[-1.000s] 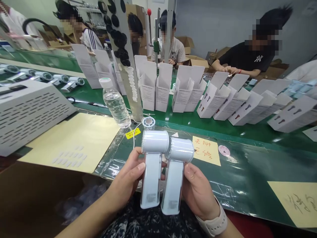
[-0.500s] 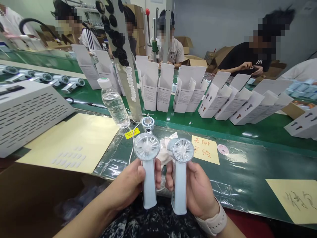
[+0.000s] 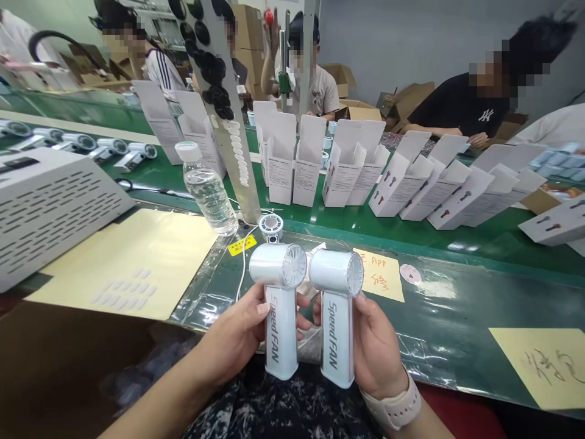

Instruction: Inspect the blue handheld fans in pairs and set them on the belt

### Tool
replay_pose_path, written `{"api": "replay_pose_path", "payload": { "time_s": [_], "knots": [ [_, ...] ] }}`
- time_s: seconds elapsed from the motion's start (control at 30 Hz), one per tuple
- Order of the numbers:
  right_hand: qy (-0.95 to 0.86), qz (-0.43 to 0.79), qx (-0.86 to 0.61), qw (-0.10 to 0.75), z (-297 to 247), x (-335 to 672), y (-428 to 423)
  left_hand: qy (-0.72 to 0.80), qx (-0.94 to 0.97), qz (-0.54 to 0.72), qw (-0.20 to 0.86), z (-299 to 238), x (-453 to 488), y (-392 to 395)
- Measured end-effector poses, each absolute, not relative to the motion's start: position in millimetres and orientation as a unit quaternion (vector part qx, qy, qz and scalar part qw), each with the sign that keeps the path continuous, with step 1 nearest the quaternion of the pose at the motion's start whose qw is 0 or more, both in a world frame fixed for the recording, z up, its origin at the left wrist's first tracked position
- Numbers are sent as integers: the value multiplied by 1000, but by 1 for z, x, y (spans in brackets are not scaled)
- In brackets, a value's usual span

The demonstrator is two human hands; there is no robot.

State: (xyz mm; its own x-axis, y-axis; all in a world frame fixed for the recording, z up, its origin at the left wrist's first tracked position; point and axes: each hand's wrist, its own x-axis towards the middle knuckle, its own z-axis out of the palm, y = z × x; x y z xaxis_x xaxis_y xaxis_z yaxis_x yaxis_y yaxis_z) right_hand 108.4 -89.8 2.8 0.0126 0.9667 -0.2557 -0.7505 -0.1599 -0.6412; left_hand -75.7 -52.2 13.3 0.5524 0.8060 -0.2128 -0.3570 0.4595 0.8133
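My left hand is shut around a white handheld fan, and my right hand grips a matching one. Both fans stand upright, side by side and a little apart, with "Speed FAN" printed down their handles. Their round heads point right, showing the grilles edge-on. My fingers hide the far side of each handle. Beyond the fans, a small round fan part sits on the green conveyor belt under clear plastic film.
A row of white product boxes stands open along the belt. A water bottle, a vented white device and yellow paper sheets lie to the left. Several co-workers work across the belt.
Both fans have turned. Their grilles faced me half a second ago, and now the heads point right with the printed handle faces showing. A second ago the blank sides showed.
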Motion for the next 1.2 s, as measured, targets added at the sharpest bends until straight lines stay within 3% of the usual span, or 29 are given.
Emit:
{"api": "replay_pose_path", "payload": {
  "time_s": [0.87,1.1,1.2],
  "knots": [
    [-159,666,-378,624,3,104,-88,306,448,331,772,4,-78,-50],
    [-223,654,-348,633,-10,110,-94,338,488,329,735,8,-77,-50],
    [-284,607,-394,629,-18,113,-98,376,550,330,668,12,-76,-48]
  ]
}}
